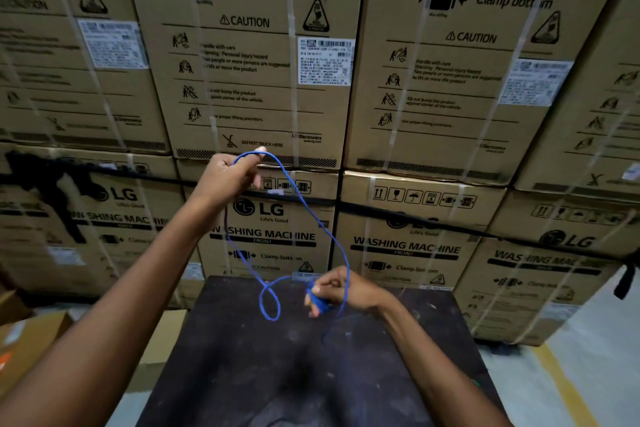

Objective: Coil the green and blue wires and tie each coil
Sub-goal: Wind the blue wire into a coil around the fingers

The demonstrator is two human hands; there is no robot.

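Your left hand [227,177] raised, pinching blue wire [313,215]; your right hand [341,289] fingers curled round wire's small coil above dark table [242,374].

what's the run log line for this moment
left hand holds blue wire up | right hand grips small coil | loop hangs above dark table

Reads to me as a warehouse or appliance stockroom. Stacked cardboard cartons [254,55] fill the view ahead, strapped with plastic bands, printed "LG", "WASHING MACHINE", "Clamp bottom" and "CAUTION", with barcode labels [325,61]. I note a bare concrete floor [595,340] with a yellow painted line [568,388], and a scuffed dark worktable [311,374] in front.
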